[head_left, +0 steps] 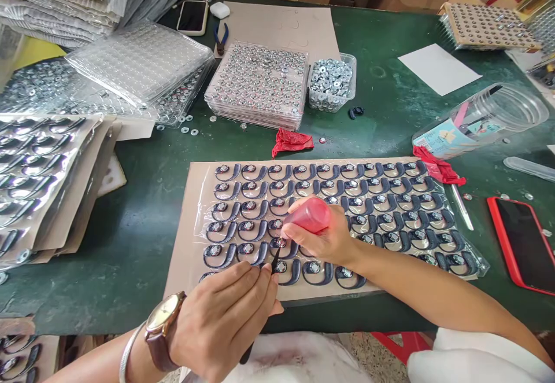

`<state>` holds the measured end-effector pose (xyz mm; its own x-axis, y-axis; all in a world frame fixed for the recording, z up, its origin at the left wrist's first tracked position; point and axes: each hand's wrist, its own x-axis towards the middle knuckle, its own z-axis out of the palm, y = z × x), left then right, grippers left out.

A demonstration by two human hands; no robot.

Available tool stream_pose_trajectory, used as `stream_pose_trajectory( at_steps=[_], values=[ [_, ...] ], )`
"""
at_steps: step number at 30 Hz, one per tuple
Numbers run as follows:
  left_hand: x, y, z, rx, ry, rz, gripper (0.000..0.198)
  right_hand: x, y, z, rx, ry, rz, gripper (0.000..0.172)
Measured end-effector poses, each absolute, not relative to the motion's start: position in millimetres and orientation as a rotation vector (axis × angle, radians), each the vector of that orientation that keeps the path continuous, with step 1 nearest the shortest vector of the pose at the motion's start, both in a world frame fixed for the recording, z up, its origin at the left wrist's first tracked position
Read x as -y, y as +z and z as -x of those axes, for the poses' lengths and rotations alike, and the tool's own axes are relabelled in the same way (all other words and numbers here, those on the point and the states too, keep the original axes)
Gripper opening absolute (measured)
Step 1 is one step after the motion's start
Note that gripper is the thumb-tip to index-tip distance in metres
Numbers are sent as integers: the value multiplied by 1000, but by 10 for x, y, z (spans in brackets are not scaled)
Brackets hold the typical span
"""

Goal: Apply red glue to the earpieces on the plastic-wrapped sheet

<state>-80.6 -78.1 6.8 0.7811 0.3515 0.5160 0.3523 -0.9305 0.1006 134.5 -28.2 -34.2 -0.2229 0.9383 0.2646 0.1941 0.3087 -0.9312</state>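
Note:
My right hand (333, 247) is wrapped round a small red squeeze bottle (310, 215), tilted with its narrow end down to the left over a curved black part. From below, my left hand (229, 313) grips dark, thin-tipped tweezers (274, 260), whose points meet the same spot near the bottle's tip. Both hands are above a cardboard sheet (186, 198) covered with clear film. Rows of hook-shaped black parts (223, 229), each with a small round silver piece, lie on it. My hands hide some of the middle parts.
Behind the sheet stand stacked clear trays (255, 88) and a tub of washers (332, 82). Red cloths (292, 142), a clear jar (481, 120) and a red-cased phone (524, 244) lie around it. Carded parts (39, 180) are piled at left, near pliers (221, 39).

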Motion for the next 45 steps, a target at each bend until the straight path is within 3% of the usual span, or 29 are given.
stream_pose_trajectory(
  at_steps=[34, 45],
  values=[
    [702, 107, 827, 795, -905, 3112, 17, 269, -249, -1400, 1667, 980, 1178, 25],
    [603, 103, 859, 912, -1083, 3198, 20, 300, -293, -1392, 1693, 1020, 1142, 24]
  ],
)
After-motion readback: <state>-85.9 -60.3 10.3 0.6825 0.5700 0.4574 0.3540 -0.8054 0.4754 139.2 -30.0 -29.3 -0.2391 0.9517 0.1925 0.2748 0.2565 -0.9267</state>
